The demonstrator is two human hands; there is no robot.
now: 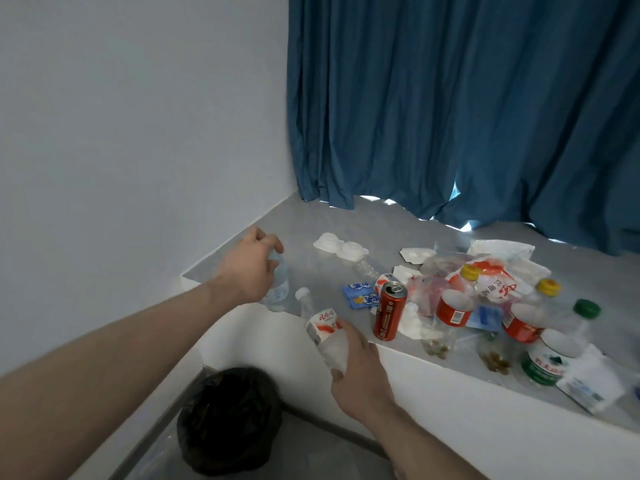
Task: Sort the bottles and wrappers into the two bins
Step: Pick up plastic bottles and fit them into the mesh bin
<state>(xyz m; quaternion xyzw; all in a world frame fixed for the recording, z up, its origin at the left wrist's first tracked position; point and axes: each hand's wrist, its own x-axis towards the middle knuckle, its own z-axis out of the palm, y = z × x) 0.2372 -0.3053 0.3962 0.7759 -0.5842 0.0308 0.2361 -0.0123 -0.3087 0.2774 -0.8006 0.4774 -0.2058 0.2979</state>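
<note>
Seen from the head camera, the left hand (pixel 249 268) reaches forward over the far left corner of the grey-topped bench (pixel 398 223). Its grip is curled around the upper part of a small clear plastic bottle with a pale blue label (pixel 278 289), which stands upright near the bench's front edge, close to the white wall (pixel 138 133).

The right hand (pixel 360 372) is nearer the camera, just in front of the bench edge. Its grip wraps the lower body of a clear plastic bottle with a white cap and a red-and-white label (pixel 320 323), held tilted with the cap pointing up and to the left.

Below, on the floor between the two forearms, stands a round bin lined with a black plastic bag (pixel 228 420).

On the bench just right of the held bottle stands an upright red drinks can (pixel 389 311) with its top opened. Behind it lie blue-and-white snack wrappers (pixel 358 294), and further back a white moulded plastic tray (pixel 341 245). To the right sits a heap of clear bottles with red labels and yellow caps (pixel 453 306) mixed with crumpled red-and-white plastic bags (pixel 495 282). At the right end of the heap is a green-capped clear bottle with a green label (pixel 561 344), with a white wrapper (pixel 588 382) just beside it at the bench's front edge.

A dark blue curtain (pixel 467 98) hangs behind the bench.
</note>
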